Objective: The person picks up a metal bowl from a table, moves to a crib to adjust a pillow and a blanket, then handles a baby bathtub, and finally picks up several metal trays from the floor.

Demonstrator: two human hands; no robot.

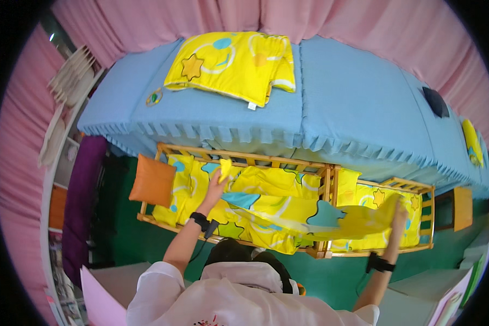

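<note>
Person in white shirt (239,304) nearest, black strap on each wrist. Right hand (399,216) clamped on one end of a yellow patterned cloth (288,209). Left hand (215,189) closed on a yellow corner (225,170); cannot tell from here whether it belongs to the same piece. The cloth hangs in the air above two wooden cots (325,183) set end to end, yellow bedding (271,183) inside. Orange cushion (152,180) at the cots' left end. Beyond: blue cover (353,98) with ruffled edge, folded yellow quilt (239,70) on top. Farthest, pink curtain (212,16).
</note>
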